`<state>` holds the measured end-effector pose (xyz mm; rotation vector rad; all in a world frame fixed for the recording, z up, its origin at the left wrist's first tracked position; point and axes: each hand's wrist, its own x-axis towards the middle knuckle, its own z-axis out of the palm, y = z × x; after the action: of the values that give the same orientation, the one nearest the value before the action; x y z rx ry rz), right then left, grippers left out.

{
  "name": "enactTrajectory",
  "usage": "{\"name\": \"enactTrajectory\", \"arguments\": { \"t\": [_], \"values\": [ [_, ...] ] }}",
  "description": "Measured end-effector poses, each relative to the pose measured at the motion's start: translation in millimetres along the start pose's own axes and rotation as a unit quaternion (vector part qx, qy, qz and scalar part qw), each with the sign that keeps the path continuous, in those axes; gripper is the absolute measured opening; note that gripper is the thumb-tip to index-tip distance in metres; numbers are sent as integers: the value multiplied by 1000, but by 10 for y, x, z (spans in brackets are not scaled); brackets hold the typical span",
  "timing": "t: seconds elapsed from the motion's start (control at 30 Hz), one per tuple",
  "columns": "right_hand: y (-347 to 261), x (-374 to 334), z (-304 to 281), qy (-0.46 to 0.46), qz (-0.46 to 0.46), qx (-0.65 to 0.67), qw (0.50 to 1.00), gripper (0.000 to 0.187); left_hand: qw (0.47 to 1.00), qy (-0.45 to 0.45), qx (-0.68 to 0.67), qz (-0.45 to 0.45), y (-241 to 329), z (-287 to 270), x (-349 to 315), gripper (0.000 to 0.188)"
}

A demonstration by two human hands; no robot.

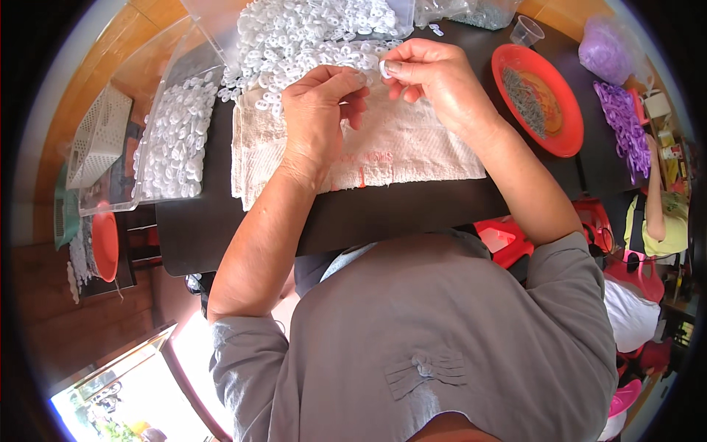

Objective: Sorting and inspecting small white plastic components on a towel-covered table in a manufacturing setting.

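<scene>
Over a folded cream cloth (420,158) both hands are raised, close together but apart. My right hand (445,81) pinches a small white oval plastic piece (384,69) between thumb and fingertips. The left hand (317,103) has its thumb pressed against the curled index finger; whatever lies between them is too small to make out. Just beyond the hands, a heap of similar white plastic pieces (287,55) spreads onto the cloth's far edge. Farther right stands a red oval bowl (571,125) holding many thin grey metal pieces (521,102).
A clear plastic bin (138,177) with more white pieces (177,132) stands left, beside a white perforated basket (99,136). At the far right are a clear cup (526,31), a purple bag (605,50) and purple linked pieces (622,125). Another person's arm (654,191) shows there.
</scene>
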<state>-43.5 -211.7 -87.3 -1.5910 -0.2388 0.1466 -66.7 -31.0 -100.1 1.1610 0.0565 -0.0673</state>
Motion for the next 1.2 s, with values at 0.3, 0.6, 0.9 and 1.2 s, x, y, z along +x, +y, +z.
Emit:
{"name": "enactTrajectory", "arguments": {
  "t": [0.3, 0.6, 0.9, 1.2],
  "values": [
    [-28, -17, 22, -18, 2, -5, 1000, 13, 1000, 6, 19, 12, -9, 45, -32, 9],
    [32, -42, 79, -31, -31, -22, 999, 13, 999, 3, 44, 18, -30, 71, -57, 7],
    [-21, -40, -5, -32, 3, 34, 999, 16, 999, -26, 4, 24, -39, 82, -58, 7],
    [1, -51, -31, -45, 5, 39, 998, 17, 999, -39, 8, 22, -38, 94, -65, 9]
  ]
}}
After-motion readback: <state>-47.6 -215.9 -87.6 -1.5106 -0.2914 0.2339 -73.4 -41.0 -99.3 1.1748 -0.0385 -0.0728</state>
